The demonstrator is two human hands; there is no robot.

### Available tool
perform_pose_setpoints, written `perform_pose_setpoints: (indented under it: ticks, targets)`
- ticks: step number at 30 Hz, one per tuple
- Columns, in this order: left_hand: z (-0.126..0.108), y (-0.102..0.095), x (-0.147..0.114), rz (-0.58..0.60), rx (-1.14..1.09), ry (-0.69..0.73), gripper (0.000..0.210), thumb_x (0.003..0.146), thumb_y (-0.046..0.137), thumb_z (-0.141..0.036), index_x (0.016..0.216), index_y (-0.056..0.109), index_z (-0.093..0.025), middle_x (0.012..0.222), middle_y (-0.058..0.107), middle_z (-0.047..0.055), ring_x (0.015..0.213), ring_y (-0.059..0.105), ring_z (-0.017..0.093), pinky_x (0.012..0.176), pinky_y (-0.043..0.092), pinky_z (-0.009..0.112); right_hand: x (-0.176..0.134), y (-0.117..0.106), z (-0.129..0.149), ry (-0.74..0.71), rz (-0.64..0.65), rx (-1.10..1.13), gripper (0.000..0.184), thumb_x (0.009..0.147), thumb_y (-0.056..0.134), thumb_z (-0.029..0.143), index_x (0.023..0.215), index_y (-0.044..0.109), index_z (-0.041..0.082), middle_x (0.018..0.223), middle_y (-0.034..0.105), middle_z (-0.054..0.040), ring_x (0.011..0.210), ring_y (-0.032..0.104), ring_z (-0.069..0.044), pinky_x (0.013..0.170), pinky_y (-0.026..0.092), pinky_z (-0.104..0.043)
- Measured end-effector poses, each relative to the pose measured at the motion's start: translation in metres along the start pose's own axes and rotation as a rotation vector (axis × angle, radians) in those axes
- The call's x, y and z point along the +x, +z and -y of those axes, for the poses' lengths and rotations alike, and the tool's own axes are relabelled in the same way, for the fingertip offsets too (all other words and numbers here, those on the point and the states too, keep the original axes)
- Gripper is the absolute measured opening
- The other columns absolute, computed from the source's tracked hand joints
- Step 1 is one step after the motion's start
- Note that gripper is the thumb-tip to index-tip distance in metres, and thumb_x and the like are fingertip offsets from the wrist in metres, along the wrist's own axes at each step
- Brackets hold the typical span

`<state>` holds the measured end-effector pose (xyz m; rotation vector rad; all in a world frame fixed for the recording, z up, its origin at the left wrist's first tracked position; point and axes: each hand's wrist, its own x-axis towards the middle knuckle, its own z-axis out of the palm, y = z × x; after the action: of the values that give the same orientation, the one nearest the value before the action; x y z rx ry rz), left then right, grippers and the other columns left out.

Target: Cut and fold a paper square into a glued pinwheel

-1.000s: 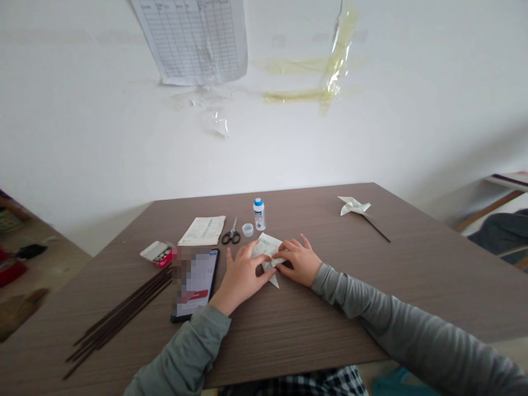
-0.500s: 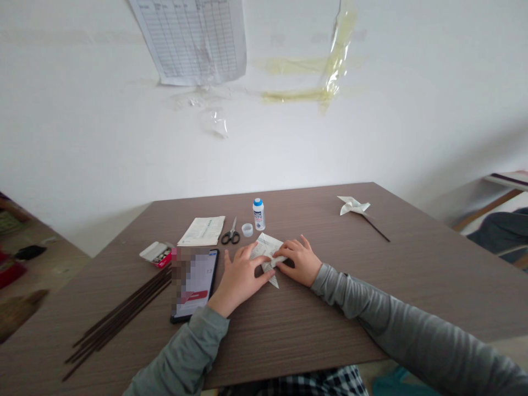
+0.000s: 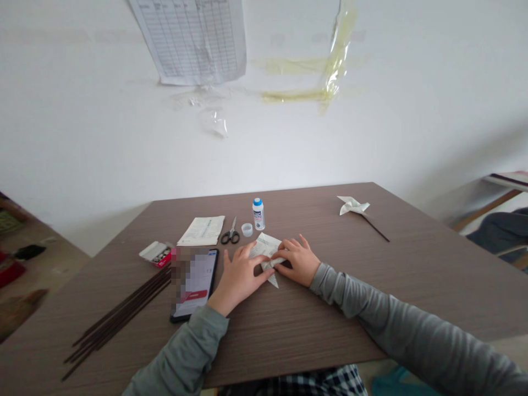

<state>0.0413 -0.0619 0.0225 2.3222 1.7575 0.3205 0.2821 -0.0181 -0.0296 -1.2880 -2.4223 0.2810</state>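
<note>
A piece of printed paper (image 3: 268, 243), cut and partly folded toward its middle, lies on the table between my hands. My left hand (image 3: 241, 275) grips its left side, thumb and index finger at the folded centre. From the right, my right hand (image 3: 300, 260) pinches the curled-in part near the same centre. Fingers hide much of the folds. Just behind stand a glue bottle (image 3: 258, 214) with a blue top and a small clear cap (image 3: 247, 229). Black-handled scissors (image 3: 230, 234) lie to the left of the cap.
Folded printed sheets (image 3: 202, 231), a phone (image 3: 196, 286), a small open red-and-white box (image 3: 157, 254) and several dark thin sticks (image 3: 119, 319) lie to the left. A paper pinwheel (image 3: 353, 206) on a stick rests at the back right. A white wall (image 3: 289, 154) stands behind the table.
My fingers have shifted very slightly at the paper's centre. Everything else looks the same.
</note>
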Motion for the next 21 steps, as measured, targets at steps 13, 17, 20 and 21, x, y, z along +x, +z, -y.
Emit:
perform_pose_setpoints:
  ticks: [13, 17, 20, 21]
  targets:
    - [0.004, 0.003, 0.002, -0.017, -0.005, -0.007, 0.027, 0.117, 0.094, -0.043, 0.142, 0.102, -0.038, 0.196, 0.069, 0.017, 0.183, 0.062, 0.056, 0.152, 0.031, 0.101, 0.000, 0.003, -0.004, 0.005, -0.031, 0.046, 0.025, 0.119, 0.084, 0.041, 0.137, 0.100, 0.038, 0.141, 0.092, -0.0111, 0.144, 0.082, -0.043, 0.153, 0.034, -0.091]
    - [0.009, 0.010, 0.006, -0.050, -0.071, 0.003, 0.025, 0.117, 0.094, -0.046, 0.138, 0.101, -0.034, 0.196, 0.068, 0.019, 0.184, 0.061, 0.054, 0.150, 0.038, 0.098, -0.001, 0.002, -0.004, -0.009, -0.033, 0.037, 0.025, 0.118, 0.084, 0.042, 0.137, 0.100, 0.038, 0.141, 0.092, -0.0115, 0.143, 0.082, -0.043, 0.152, 0.036, -0.090]
    - [0.012, 0.015, 0.009, -0.084, -0.088, 0.003, 0.023, 0.115, 0.097, -0.045, 0.133, 0.101, -0.032, 0.197, 0.066, 0.021, 0.186, 0.059, 0.054, 0.148, 0.043, 0.097, -0.001, 0.001, -0.004, -0.005, -0.027, 0.035, 0.025, 0.119, 0.085, 0.043, 0.138, 0.100, 0.038, 0.142, 0.092, -0.0117, 0.144, 0.082, -0.043, 0.152, 0.034, -0.090]
    - [0.012, 0.017, 0.010, -0.094, -0.089, 0.003, 0.023, 0.114, 0.099, -0.043, 0.133, 0.100, -0.031, 0.197, 0.065, 0.022, 0.186, 0.058, 0.055, 0.148, 0.044, 0.096, -0.001, 0.001, -0.003, -0.002, -0.023, 0.034, 0.025, 0.119, 0.085, 0.043, 0.139, 0.100, 0.038, 0.143, 0.092, -0.0119, 0.145, 0.082, -0.043, 0.153, 0.034, -0.091]
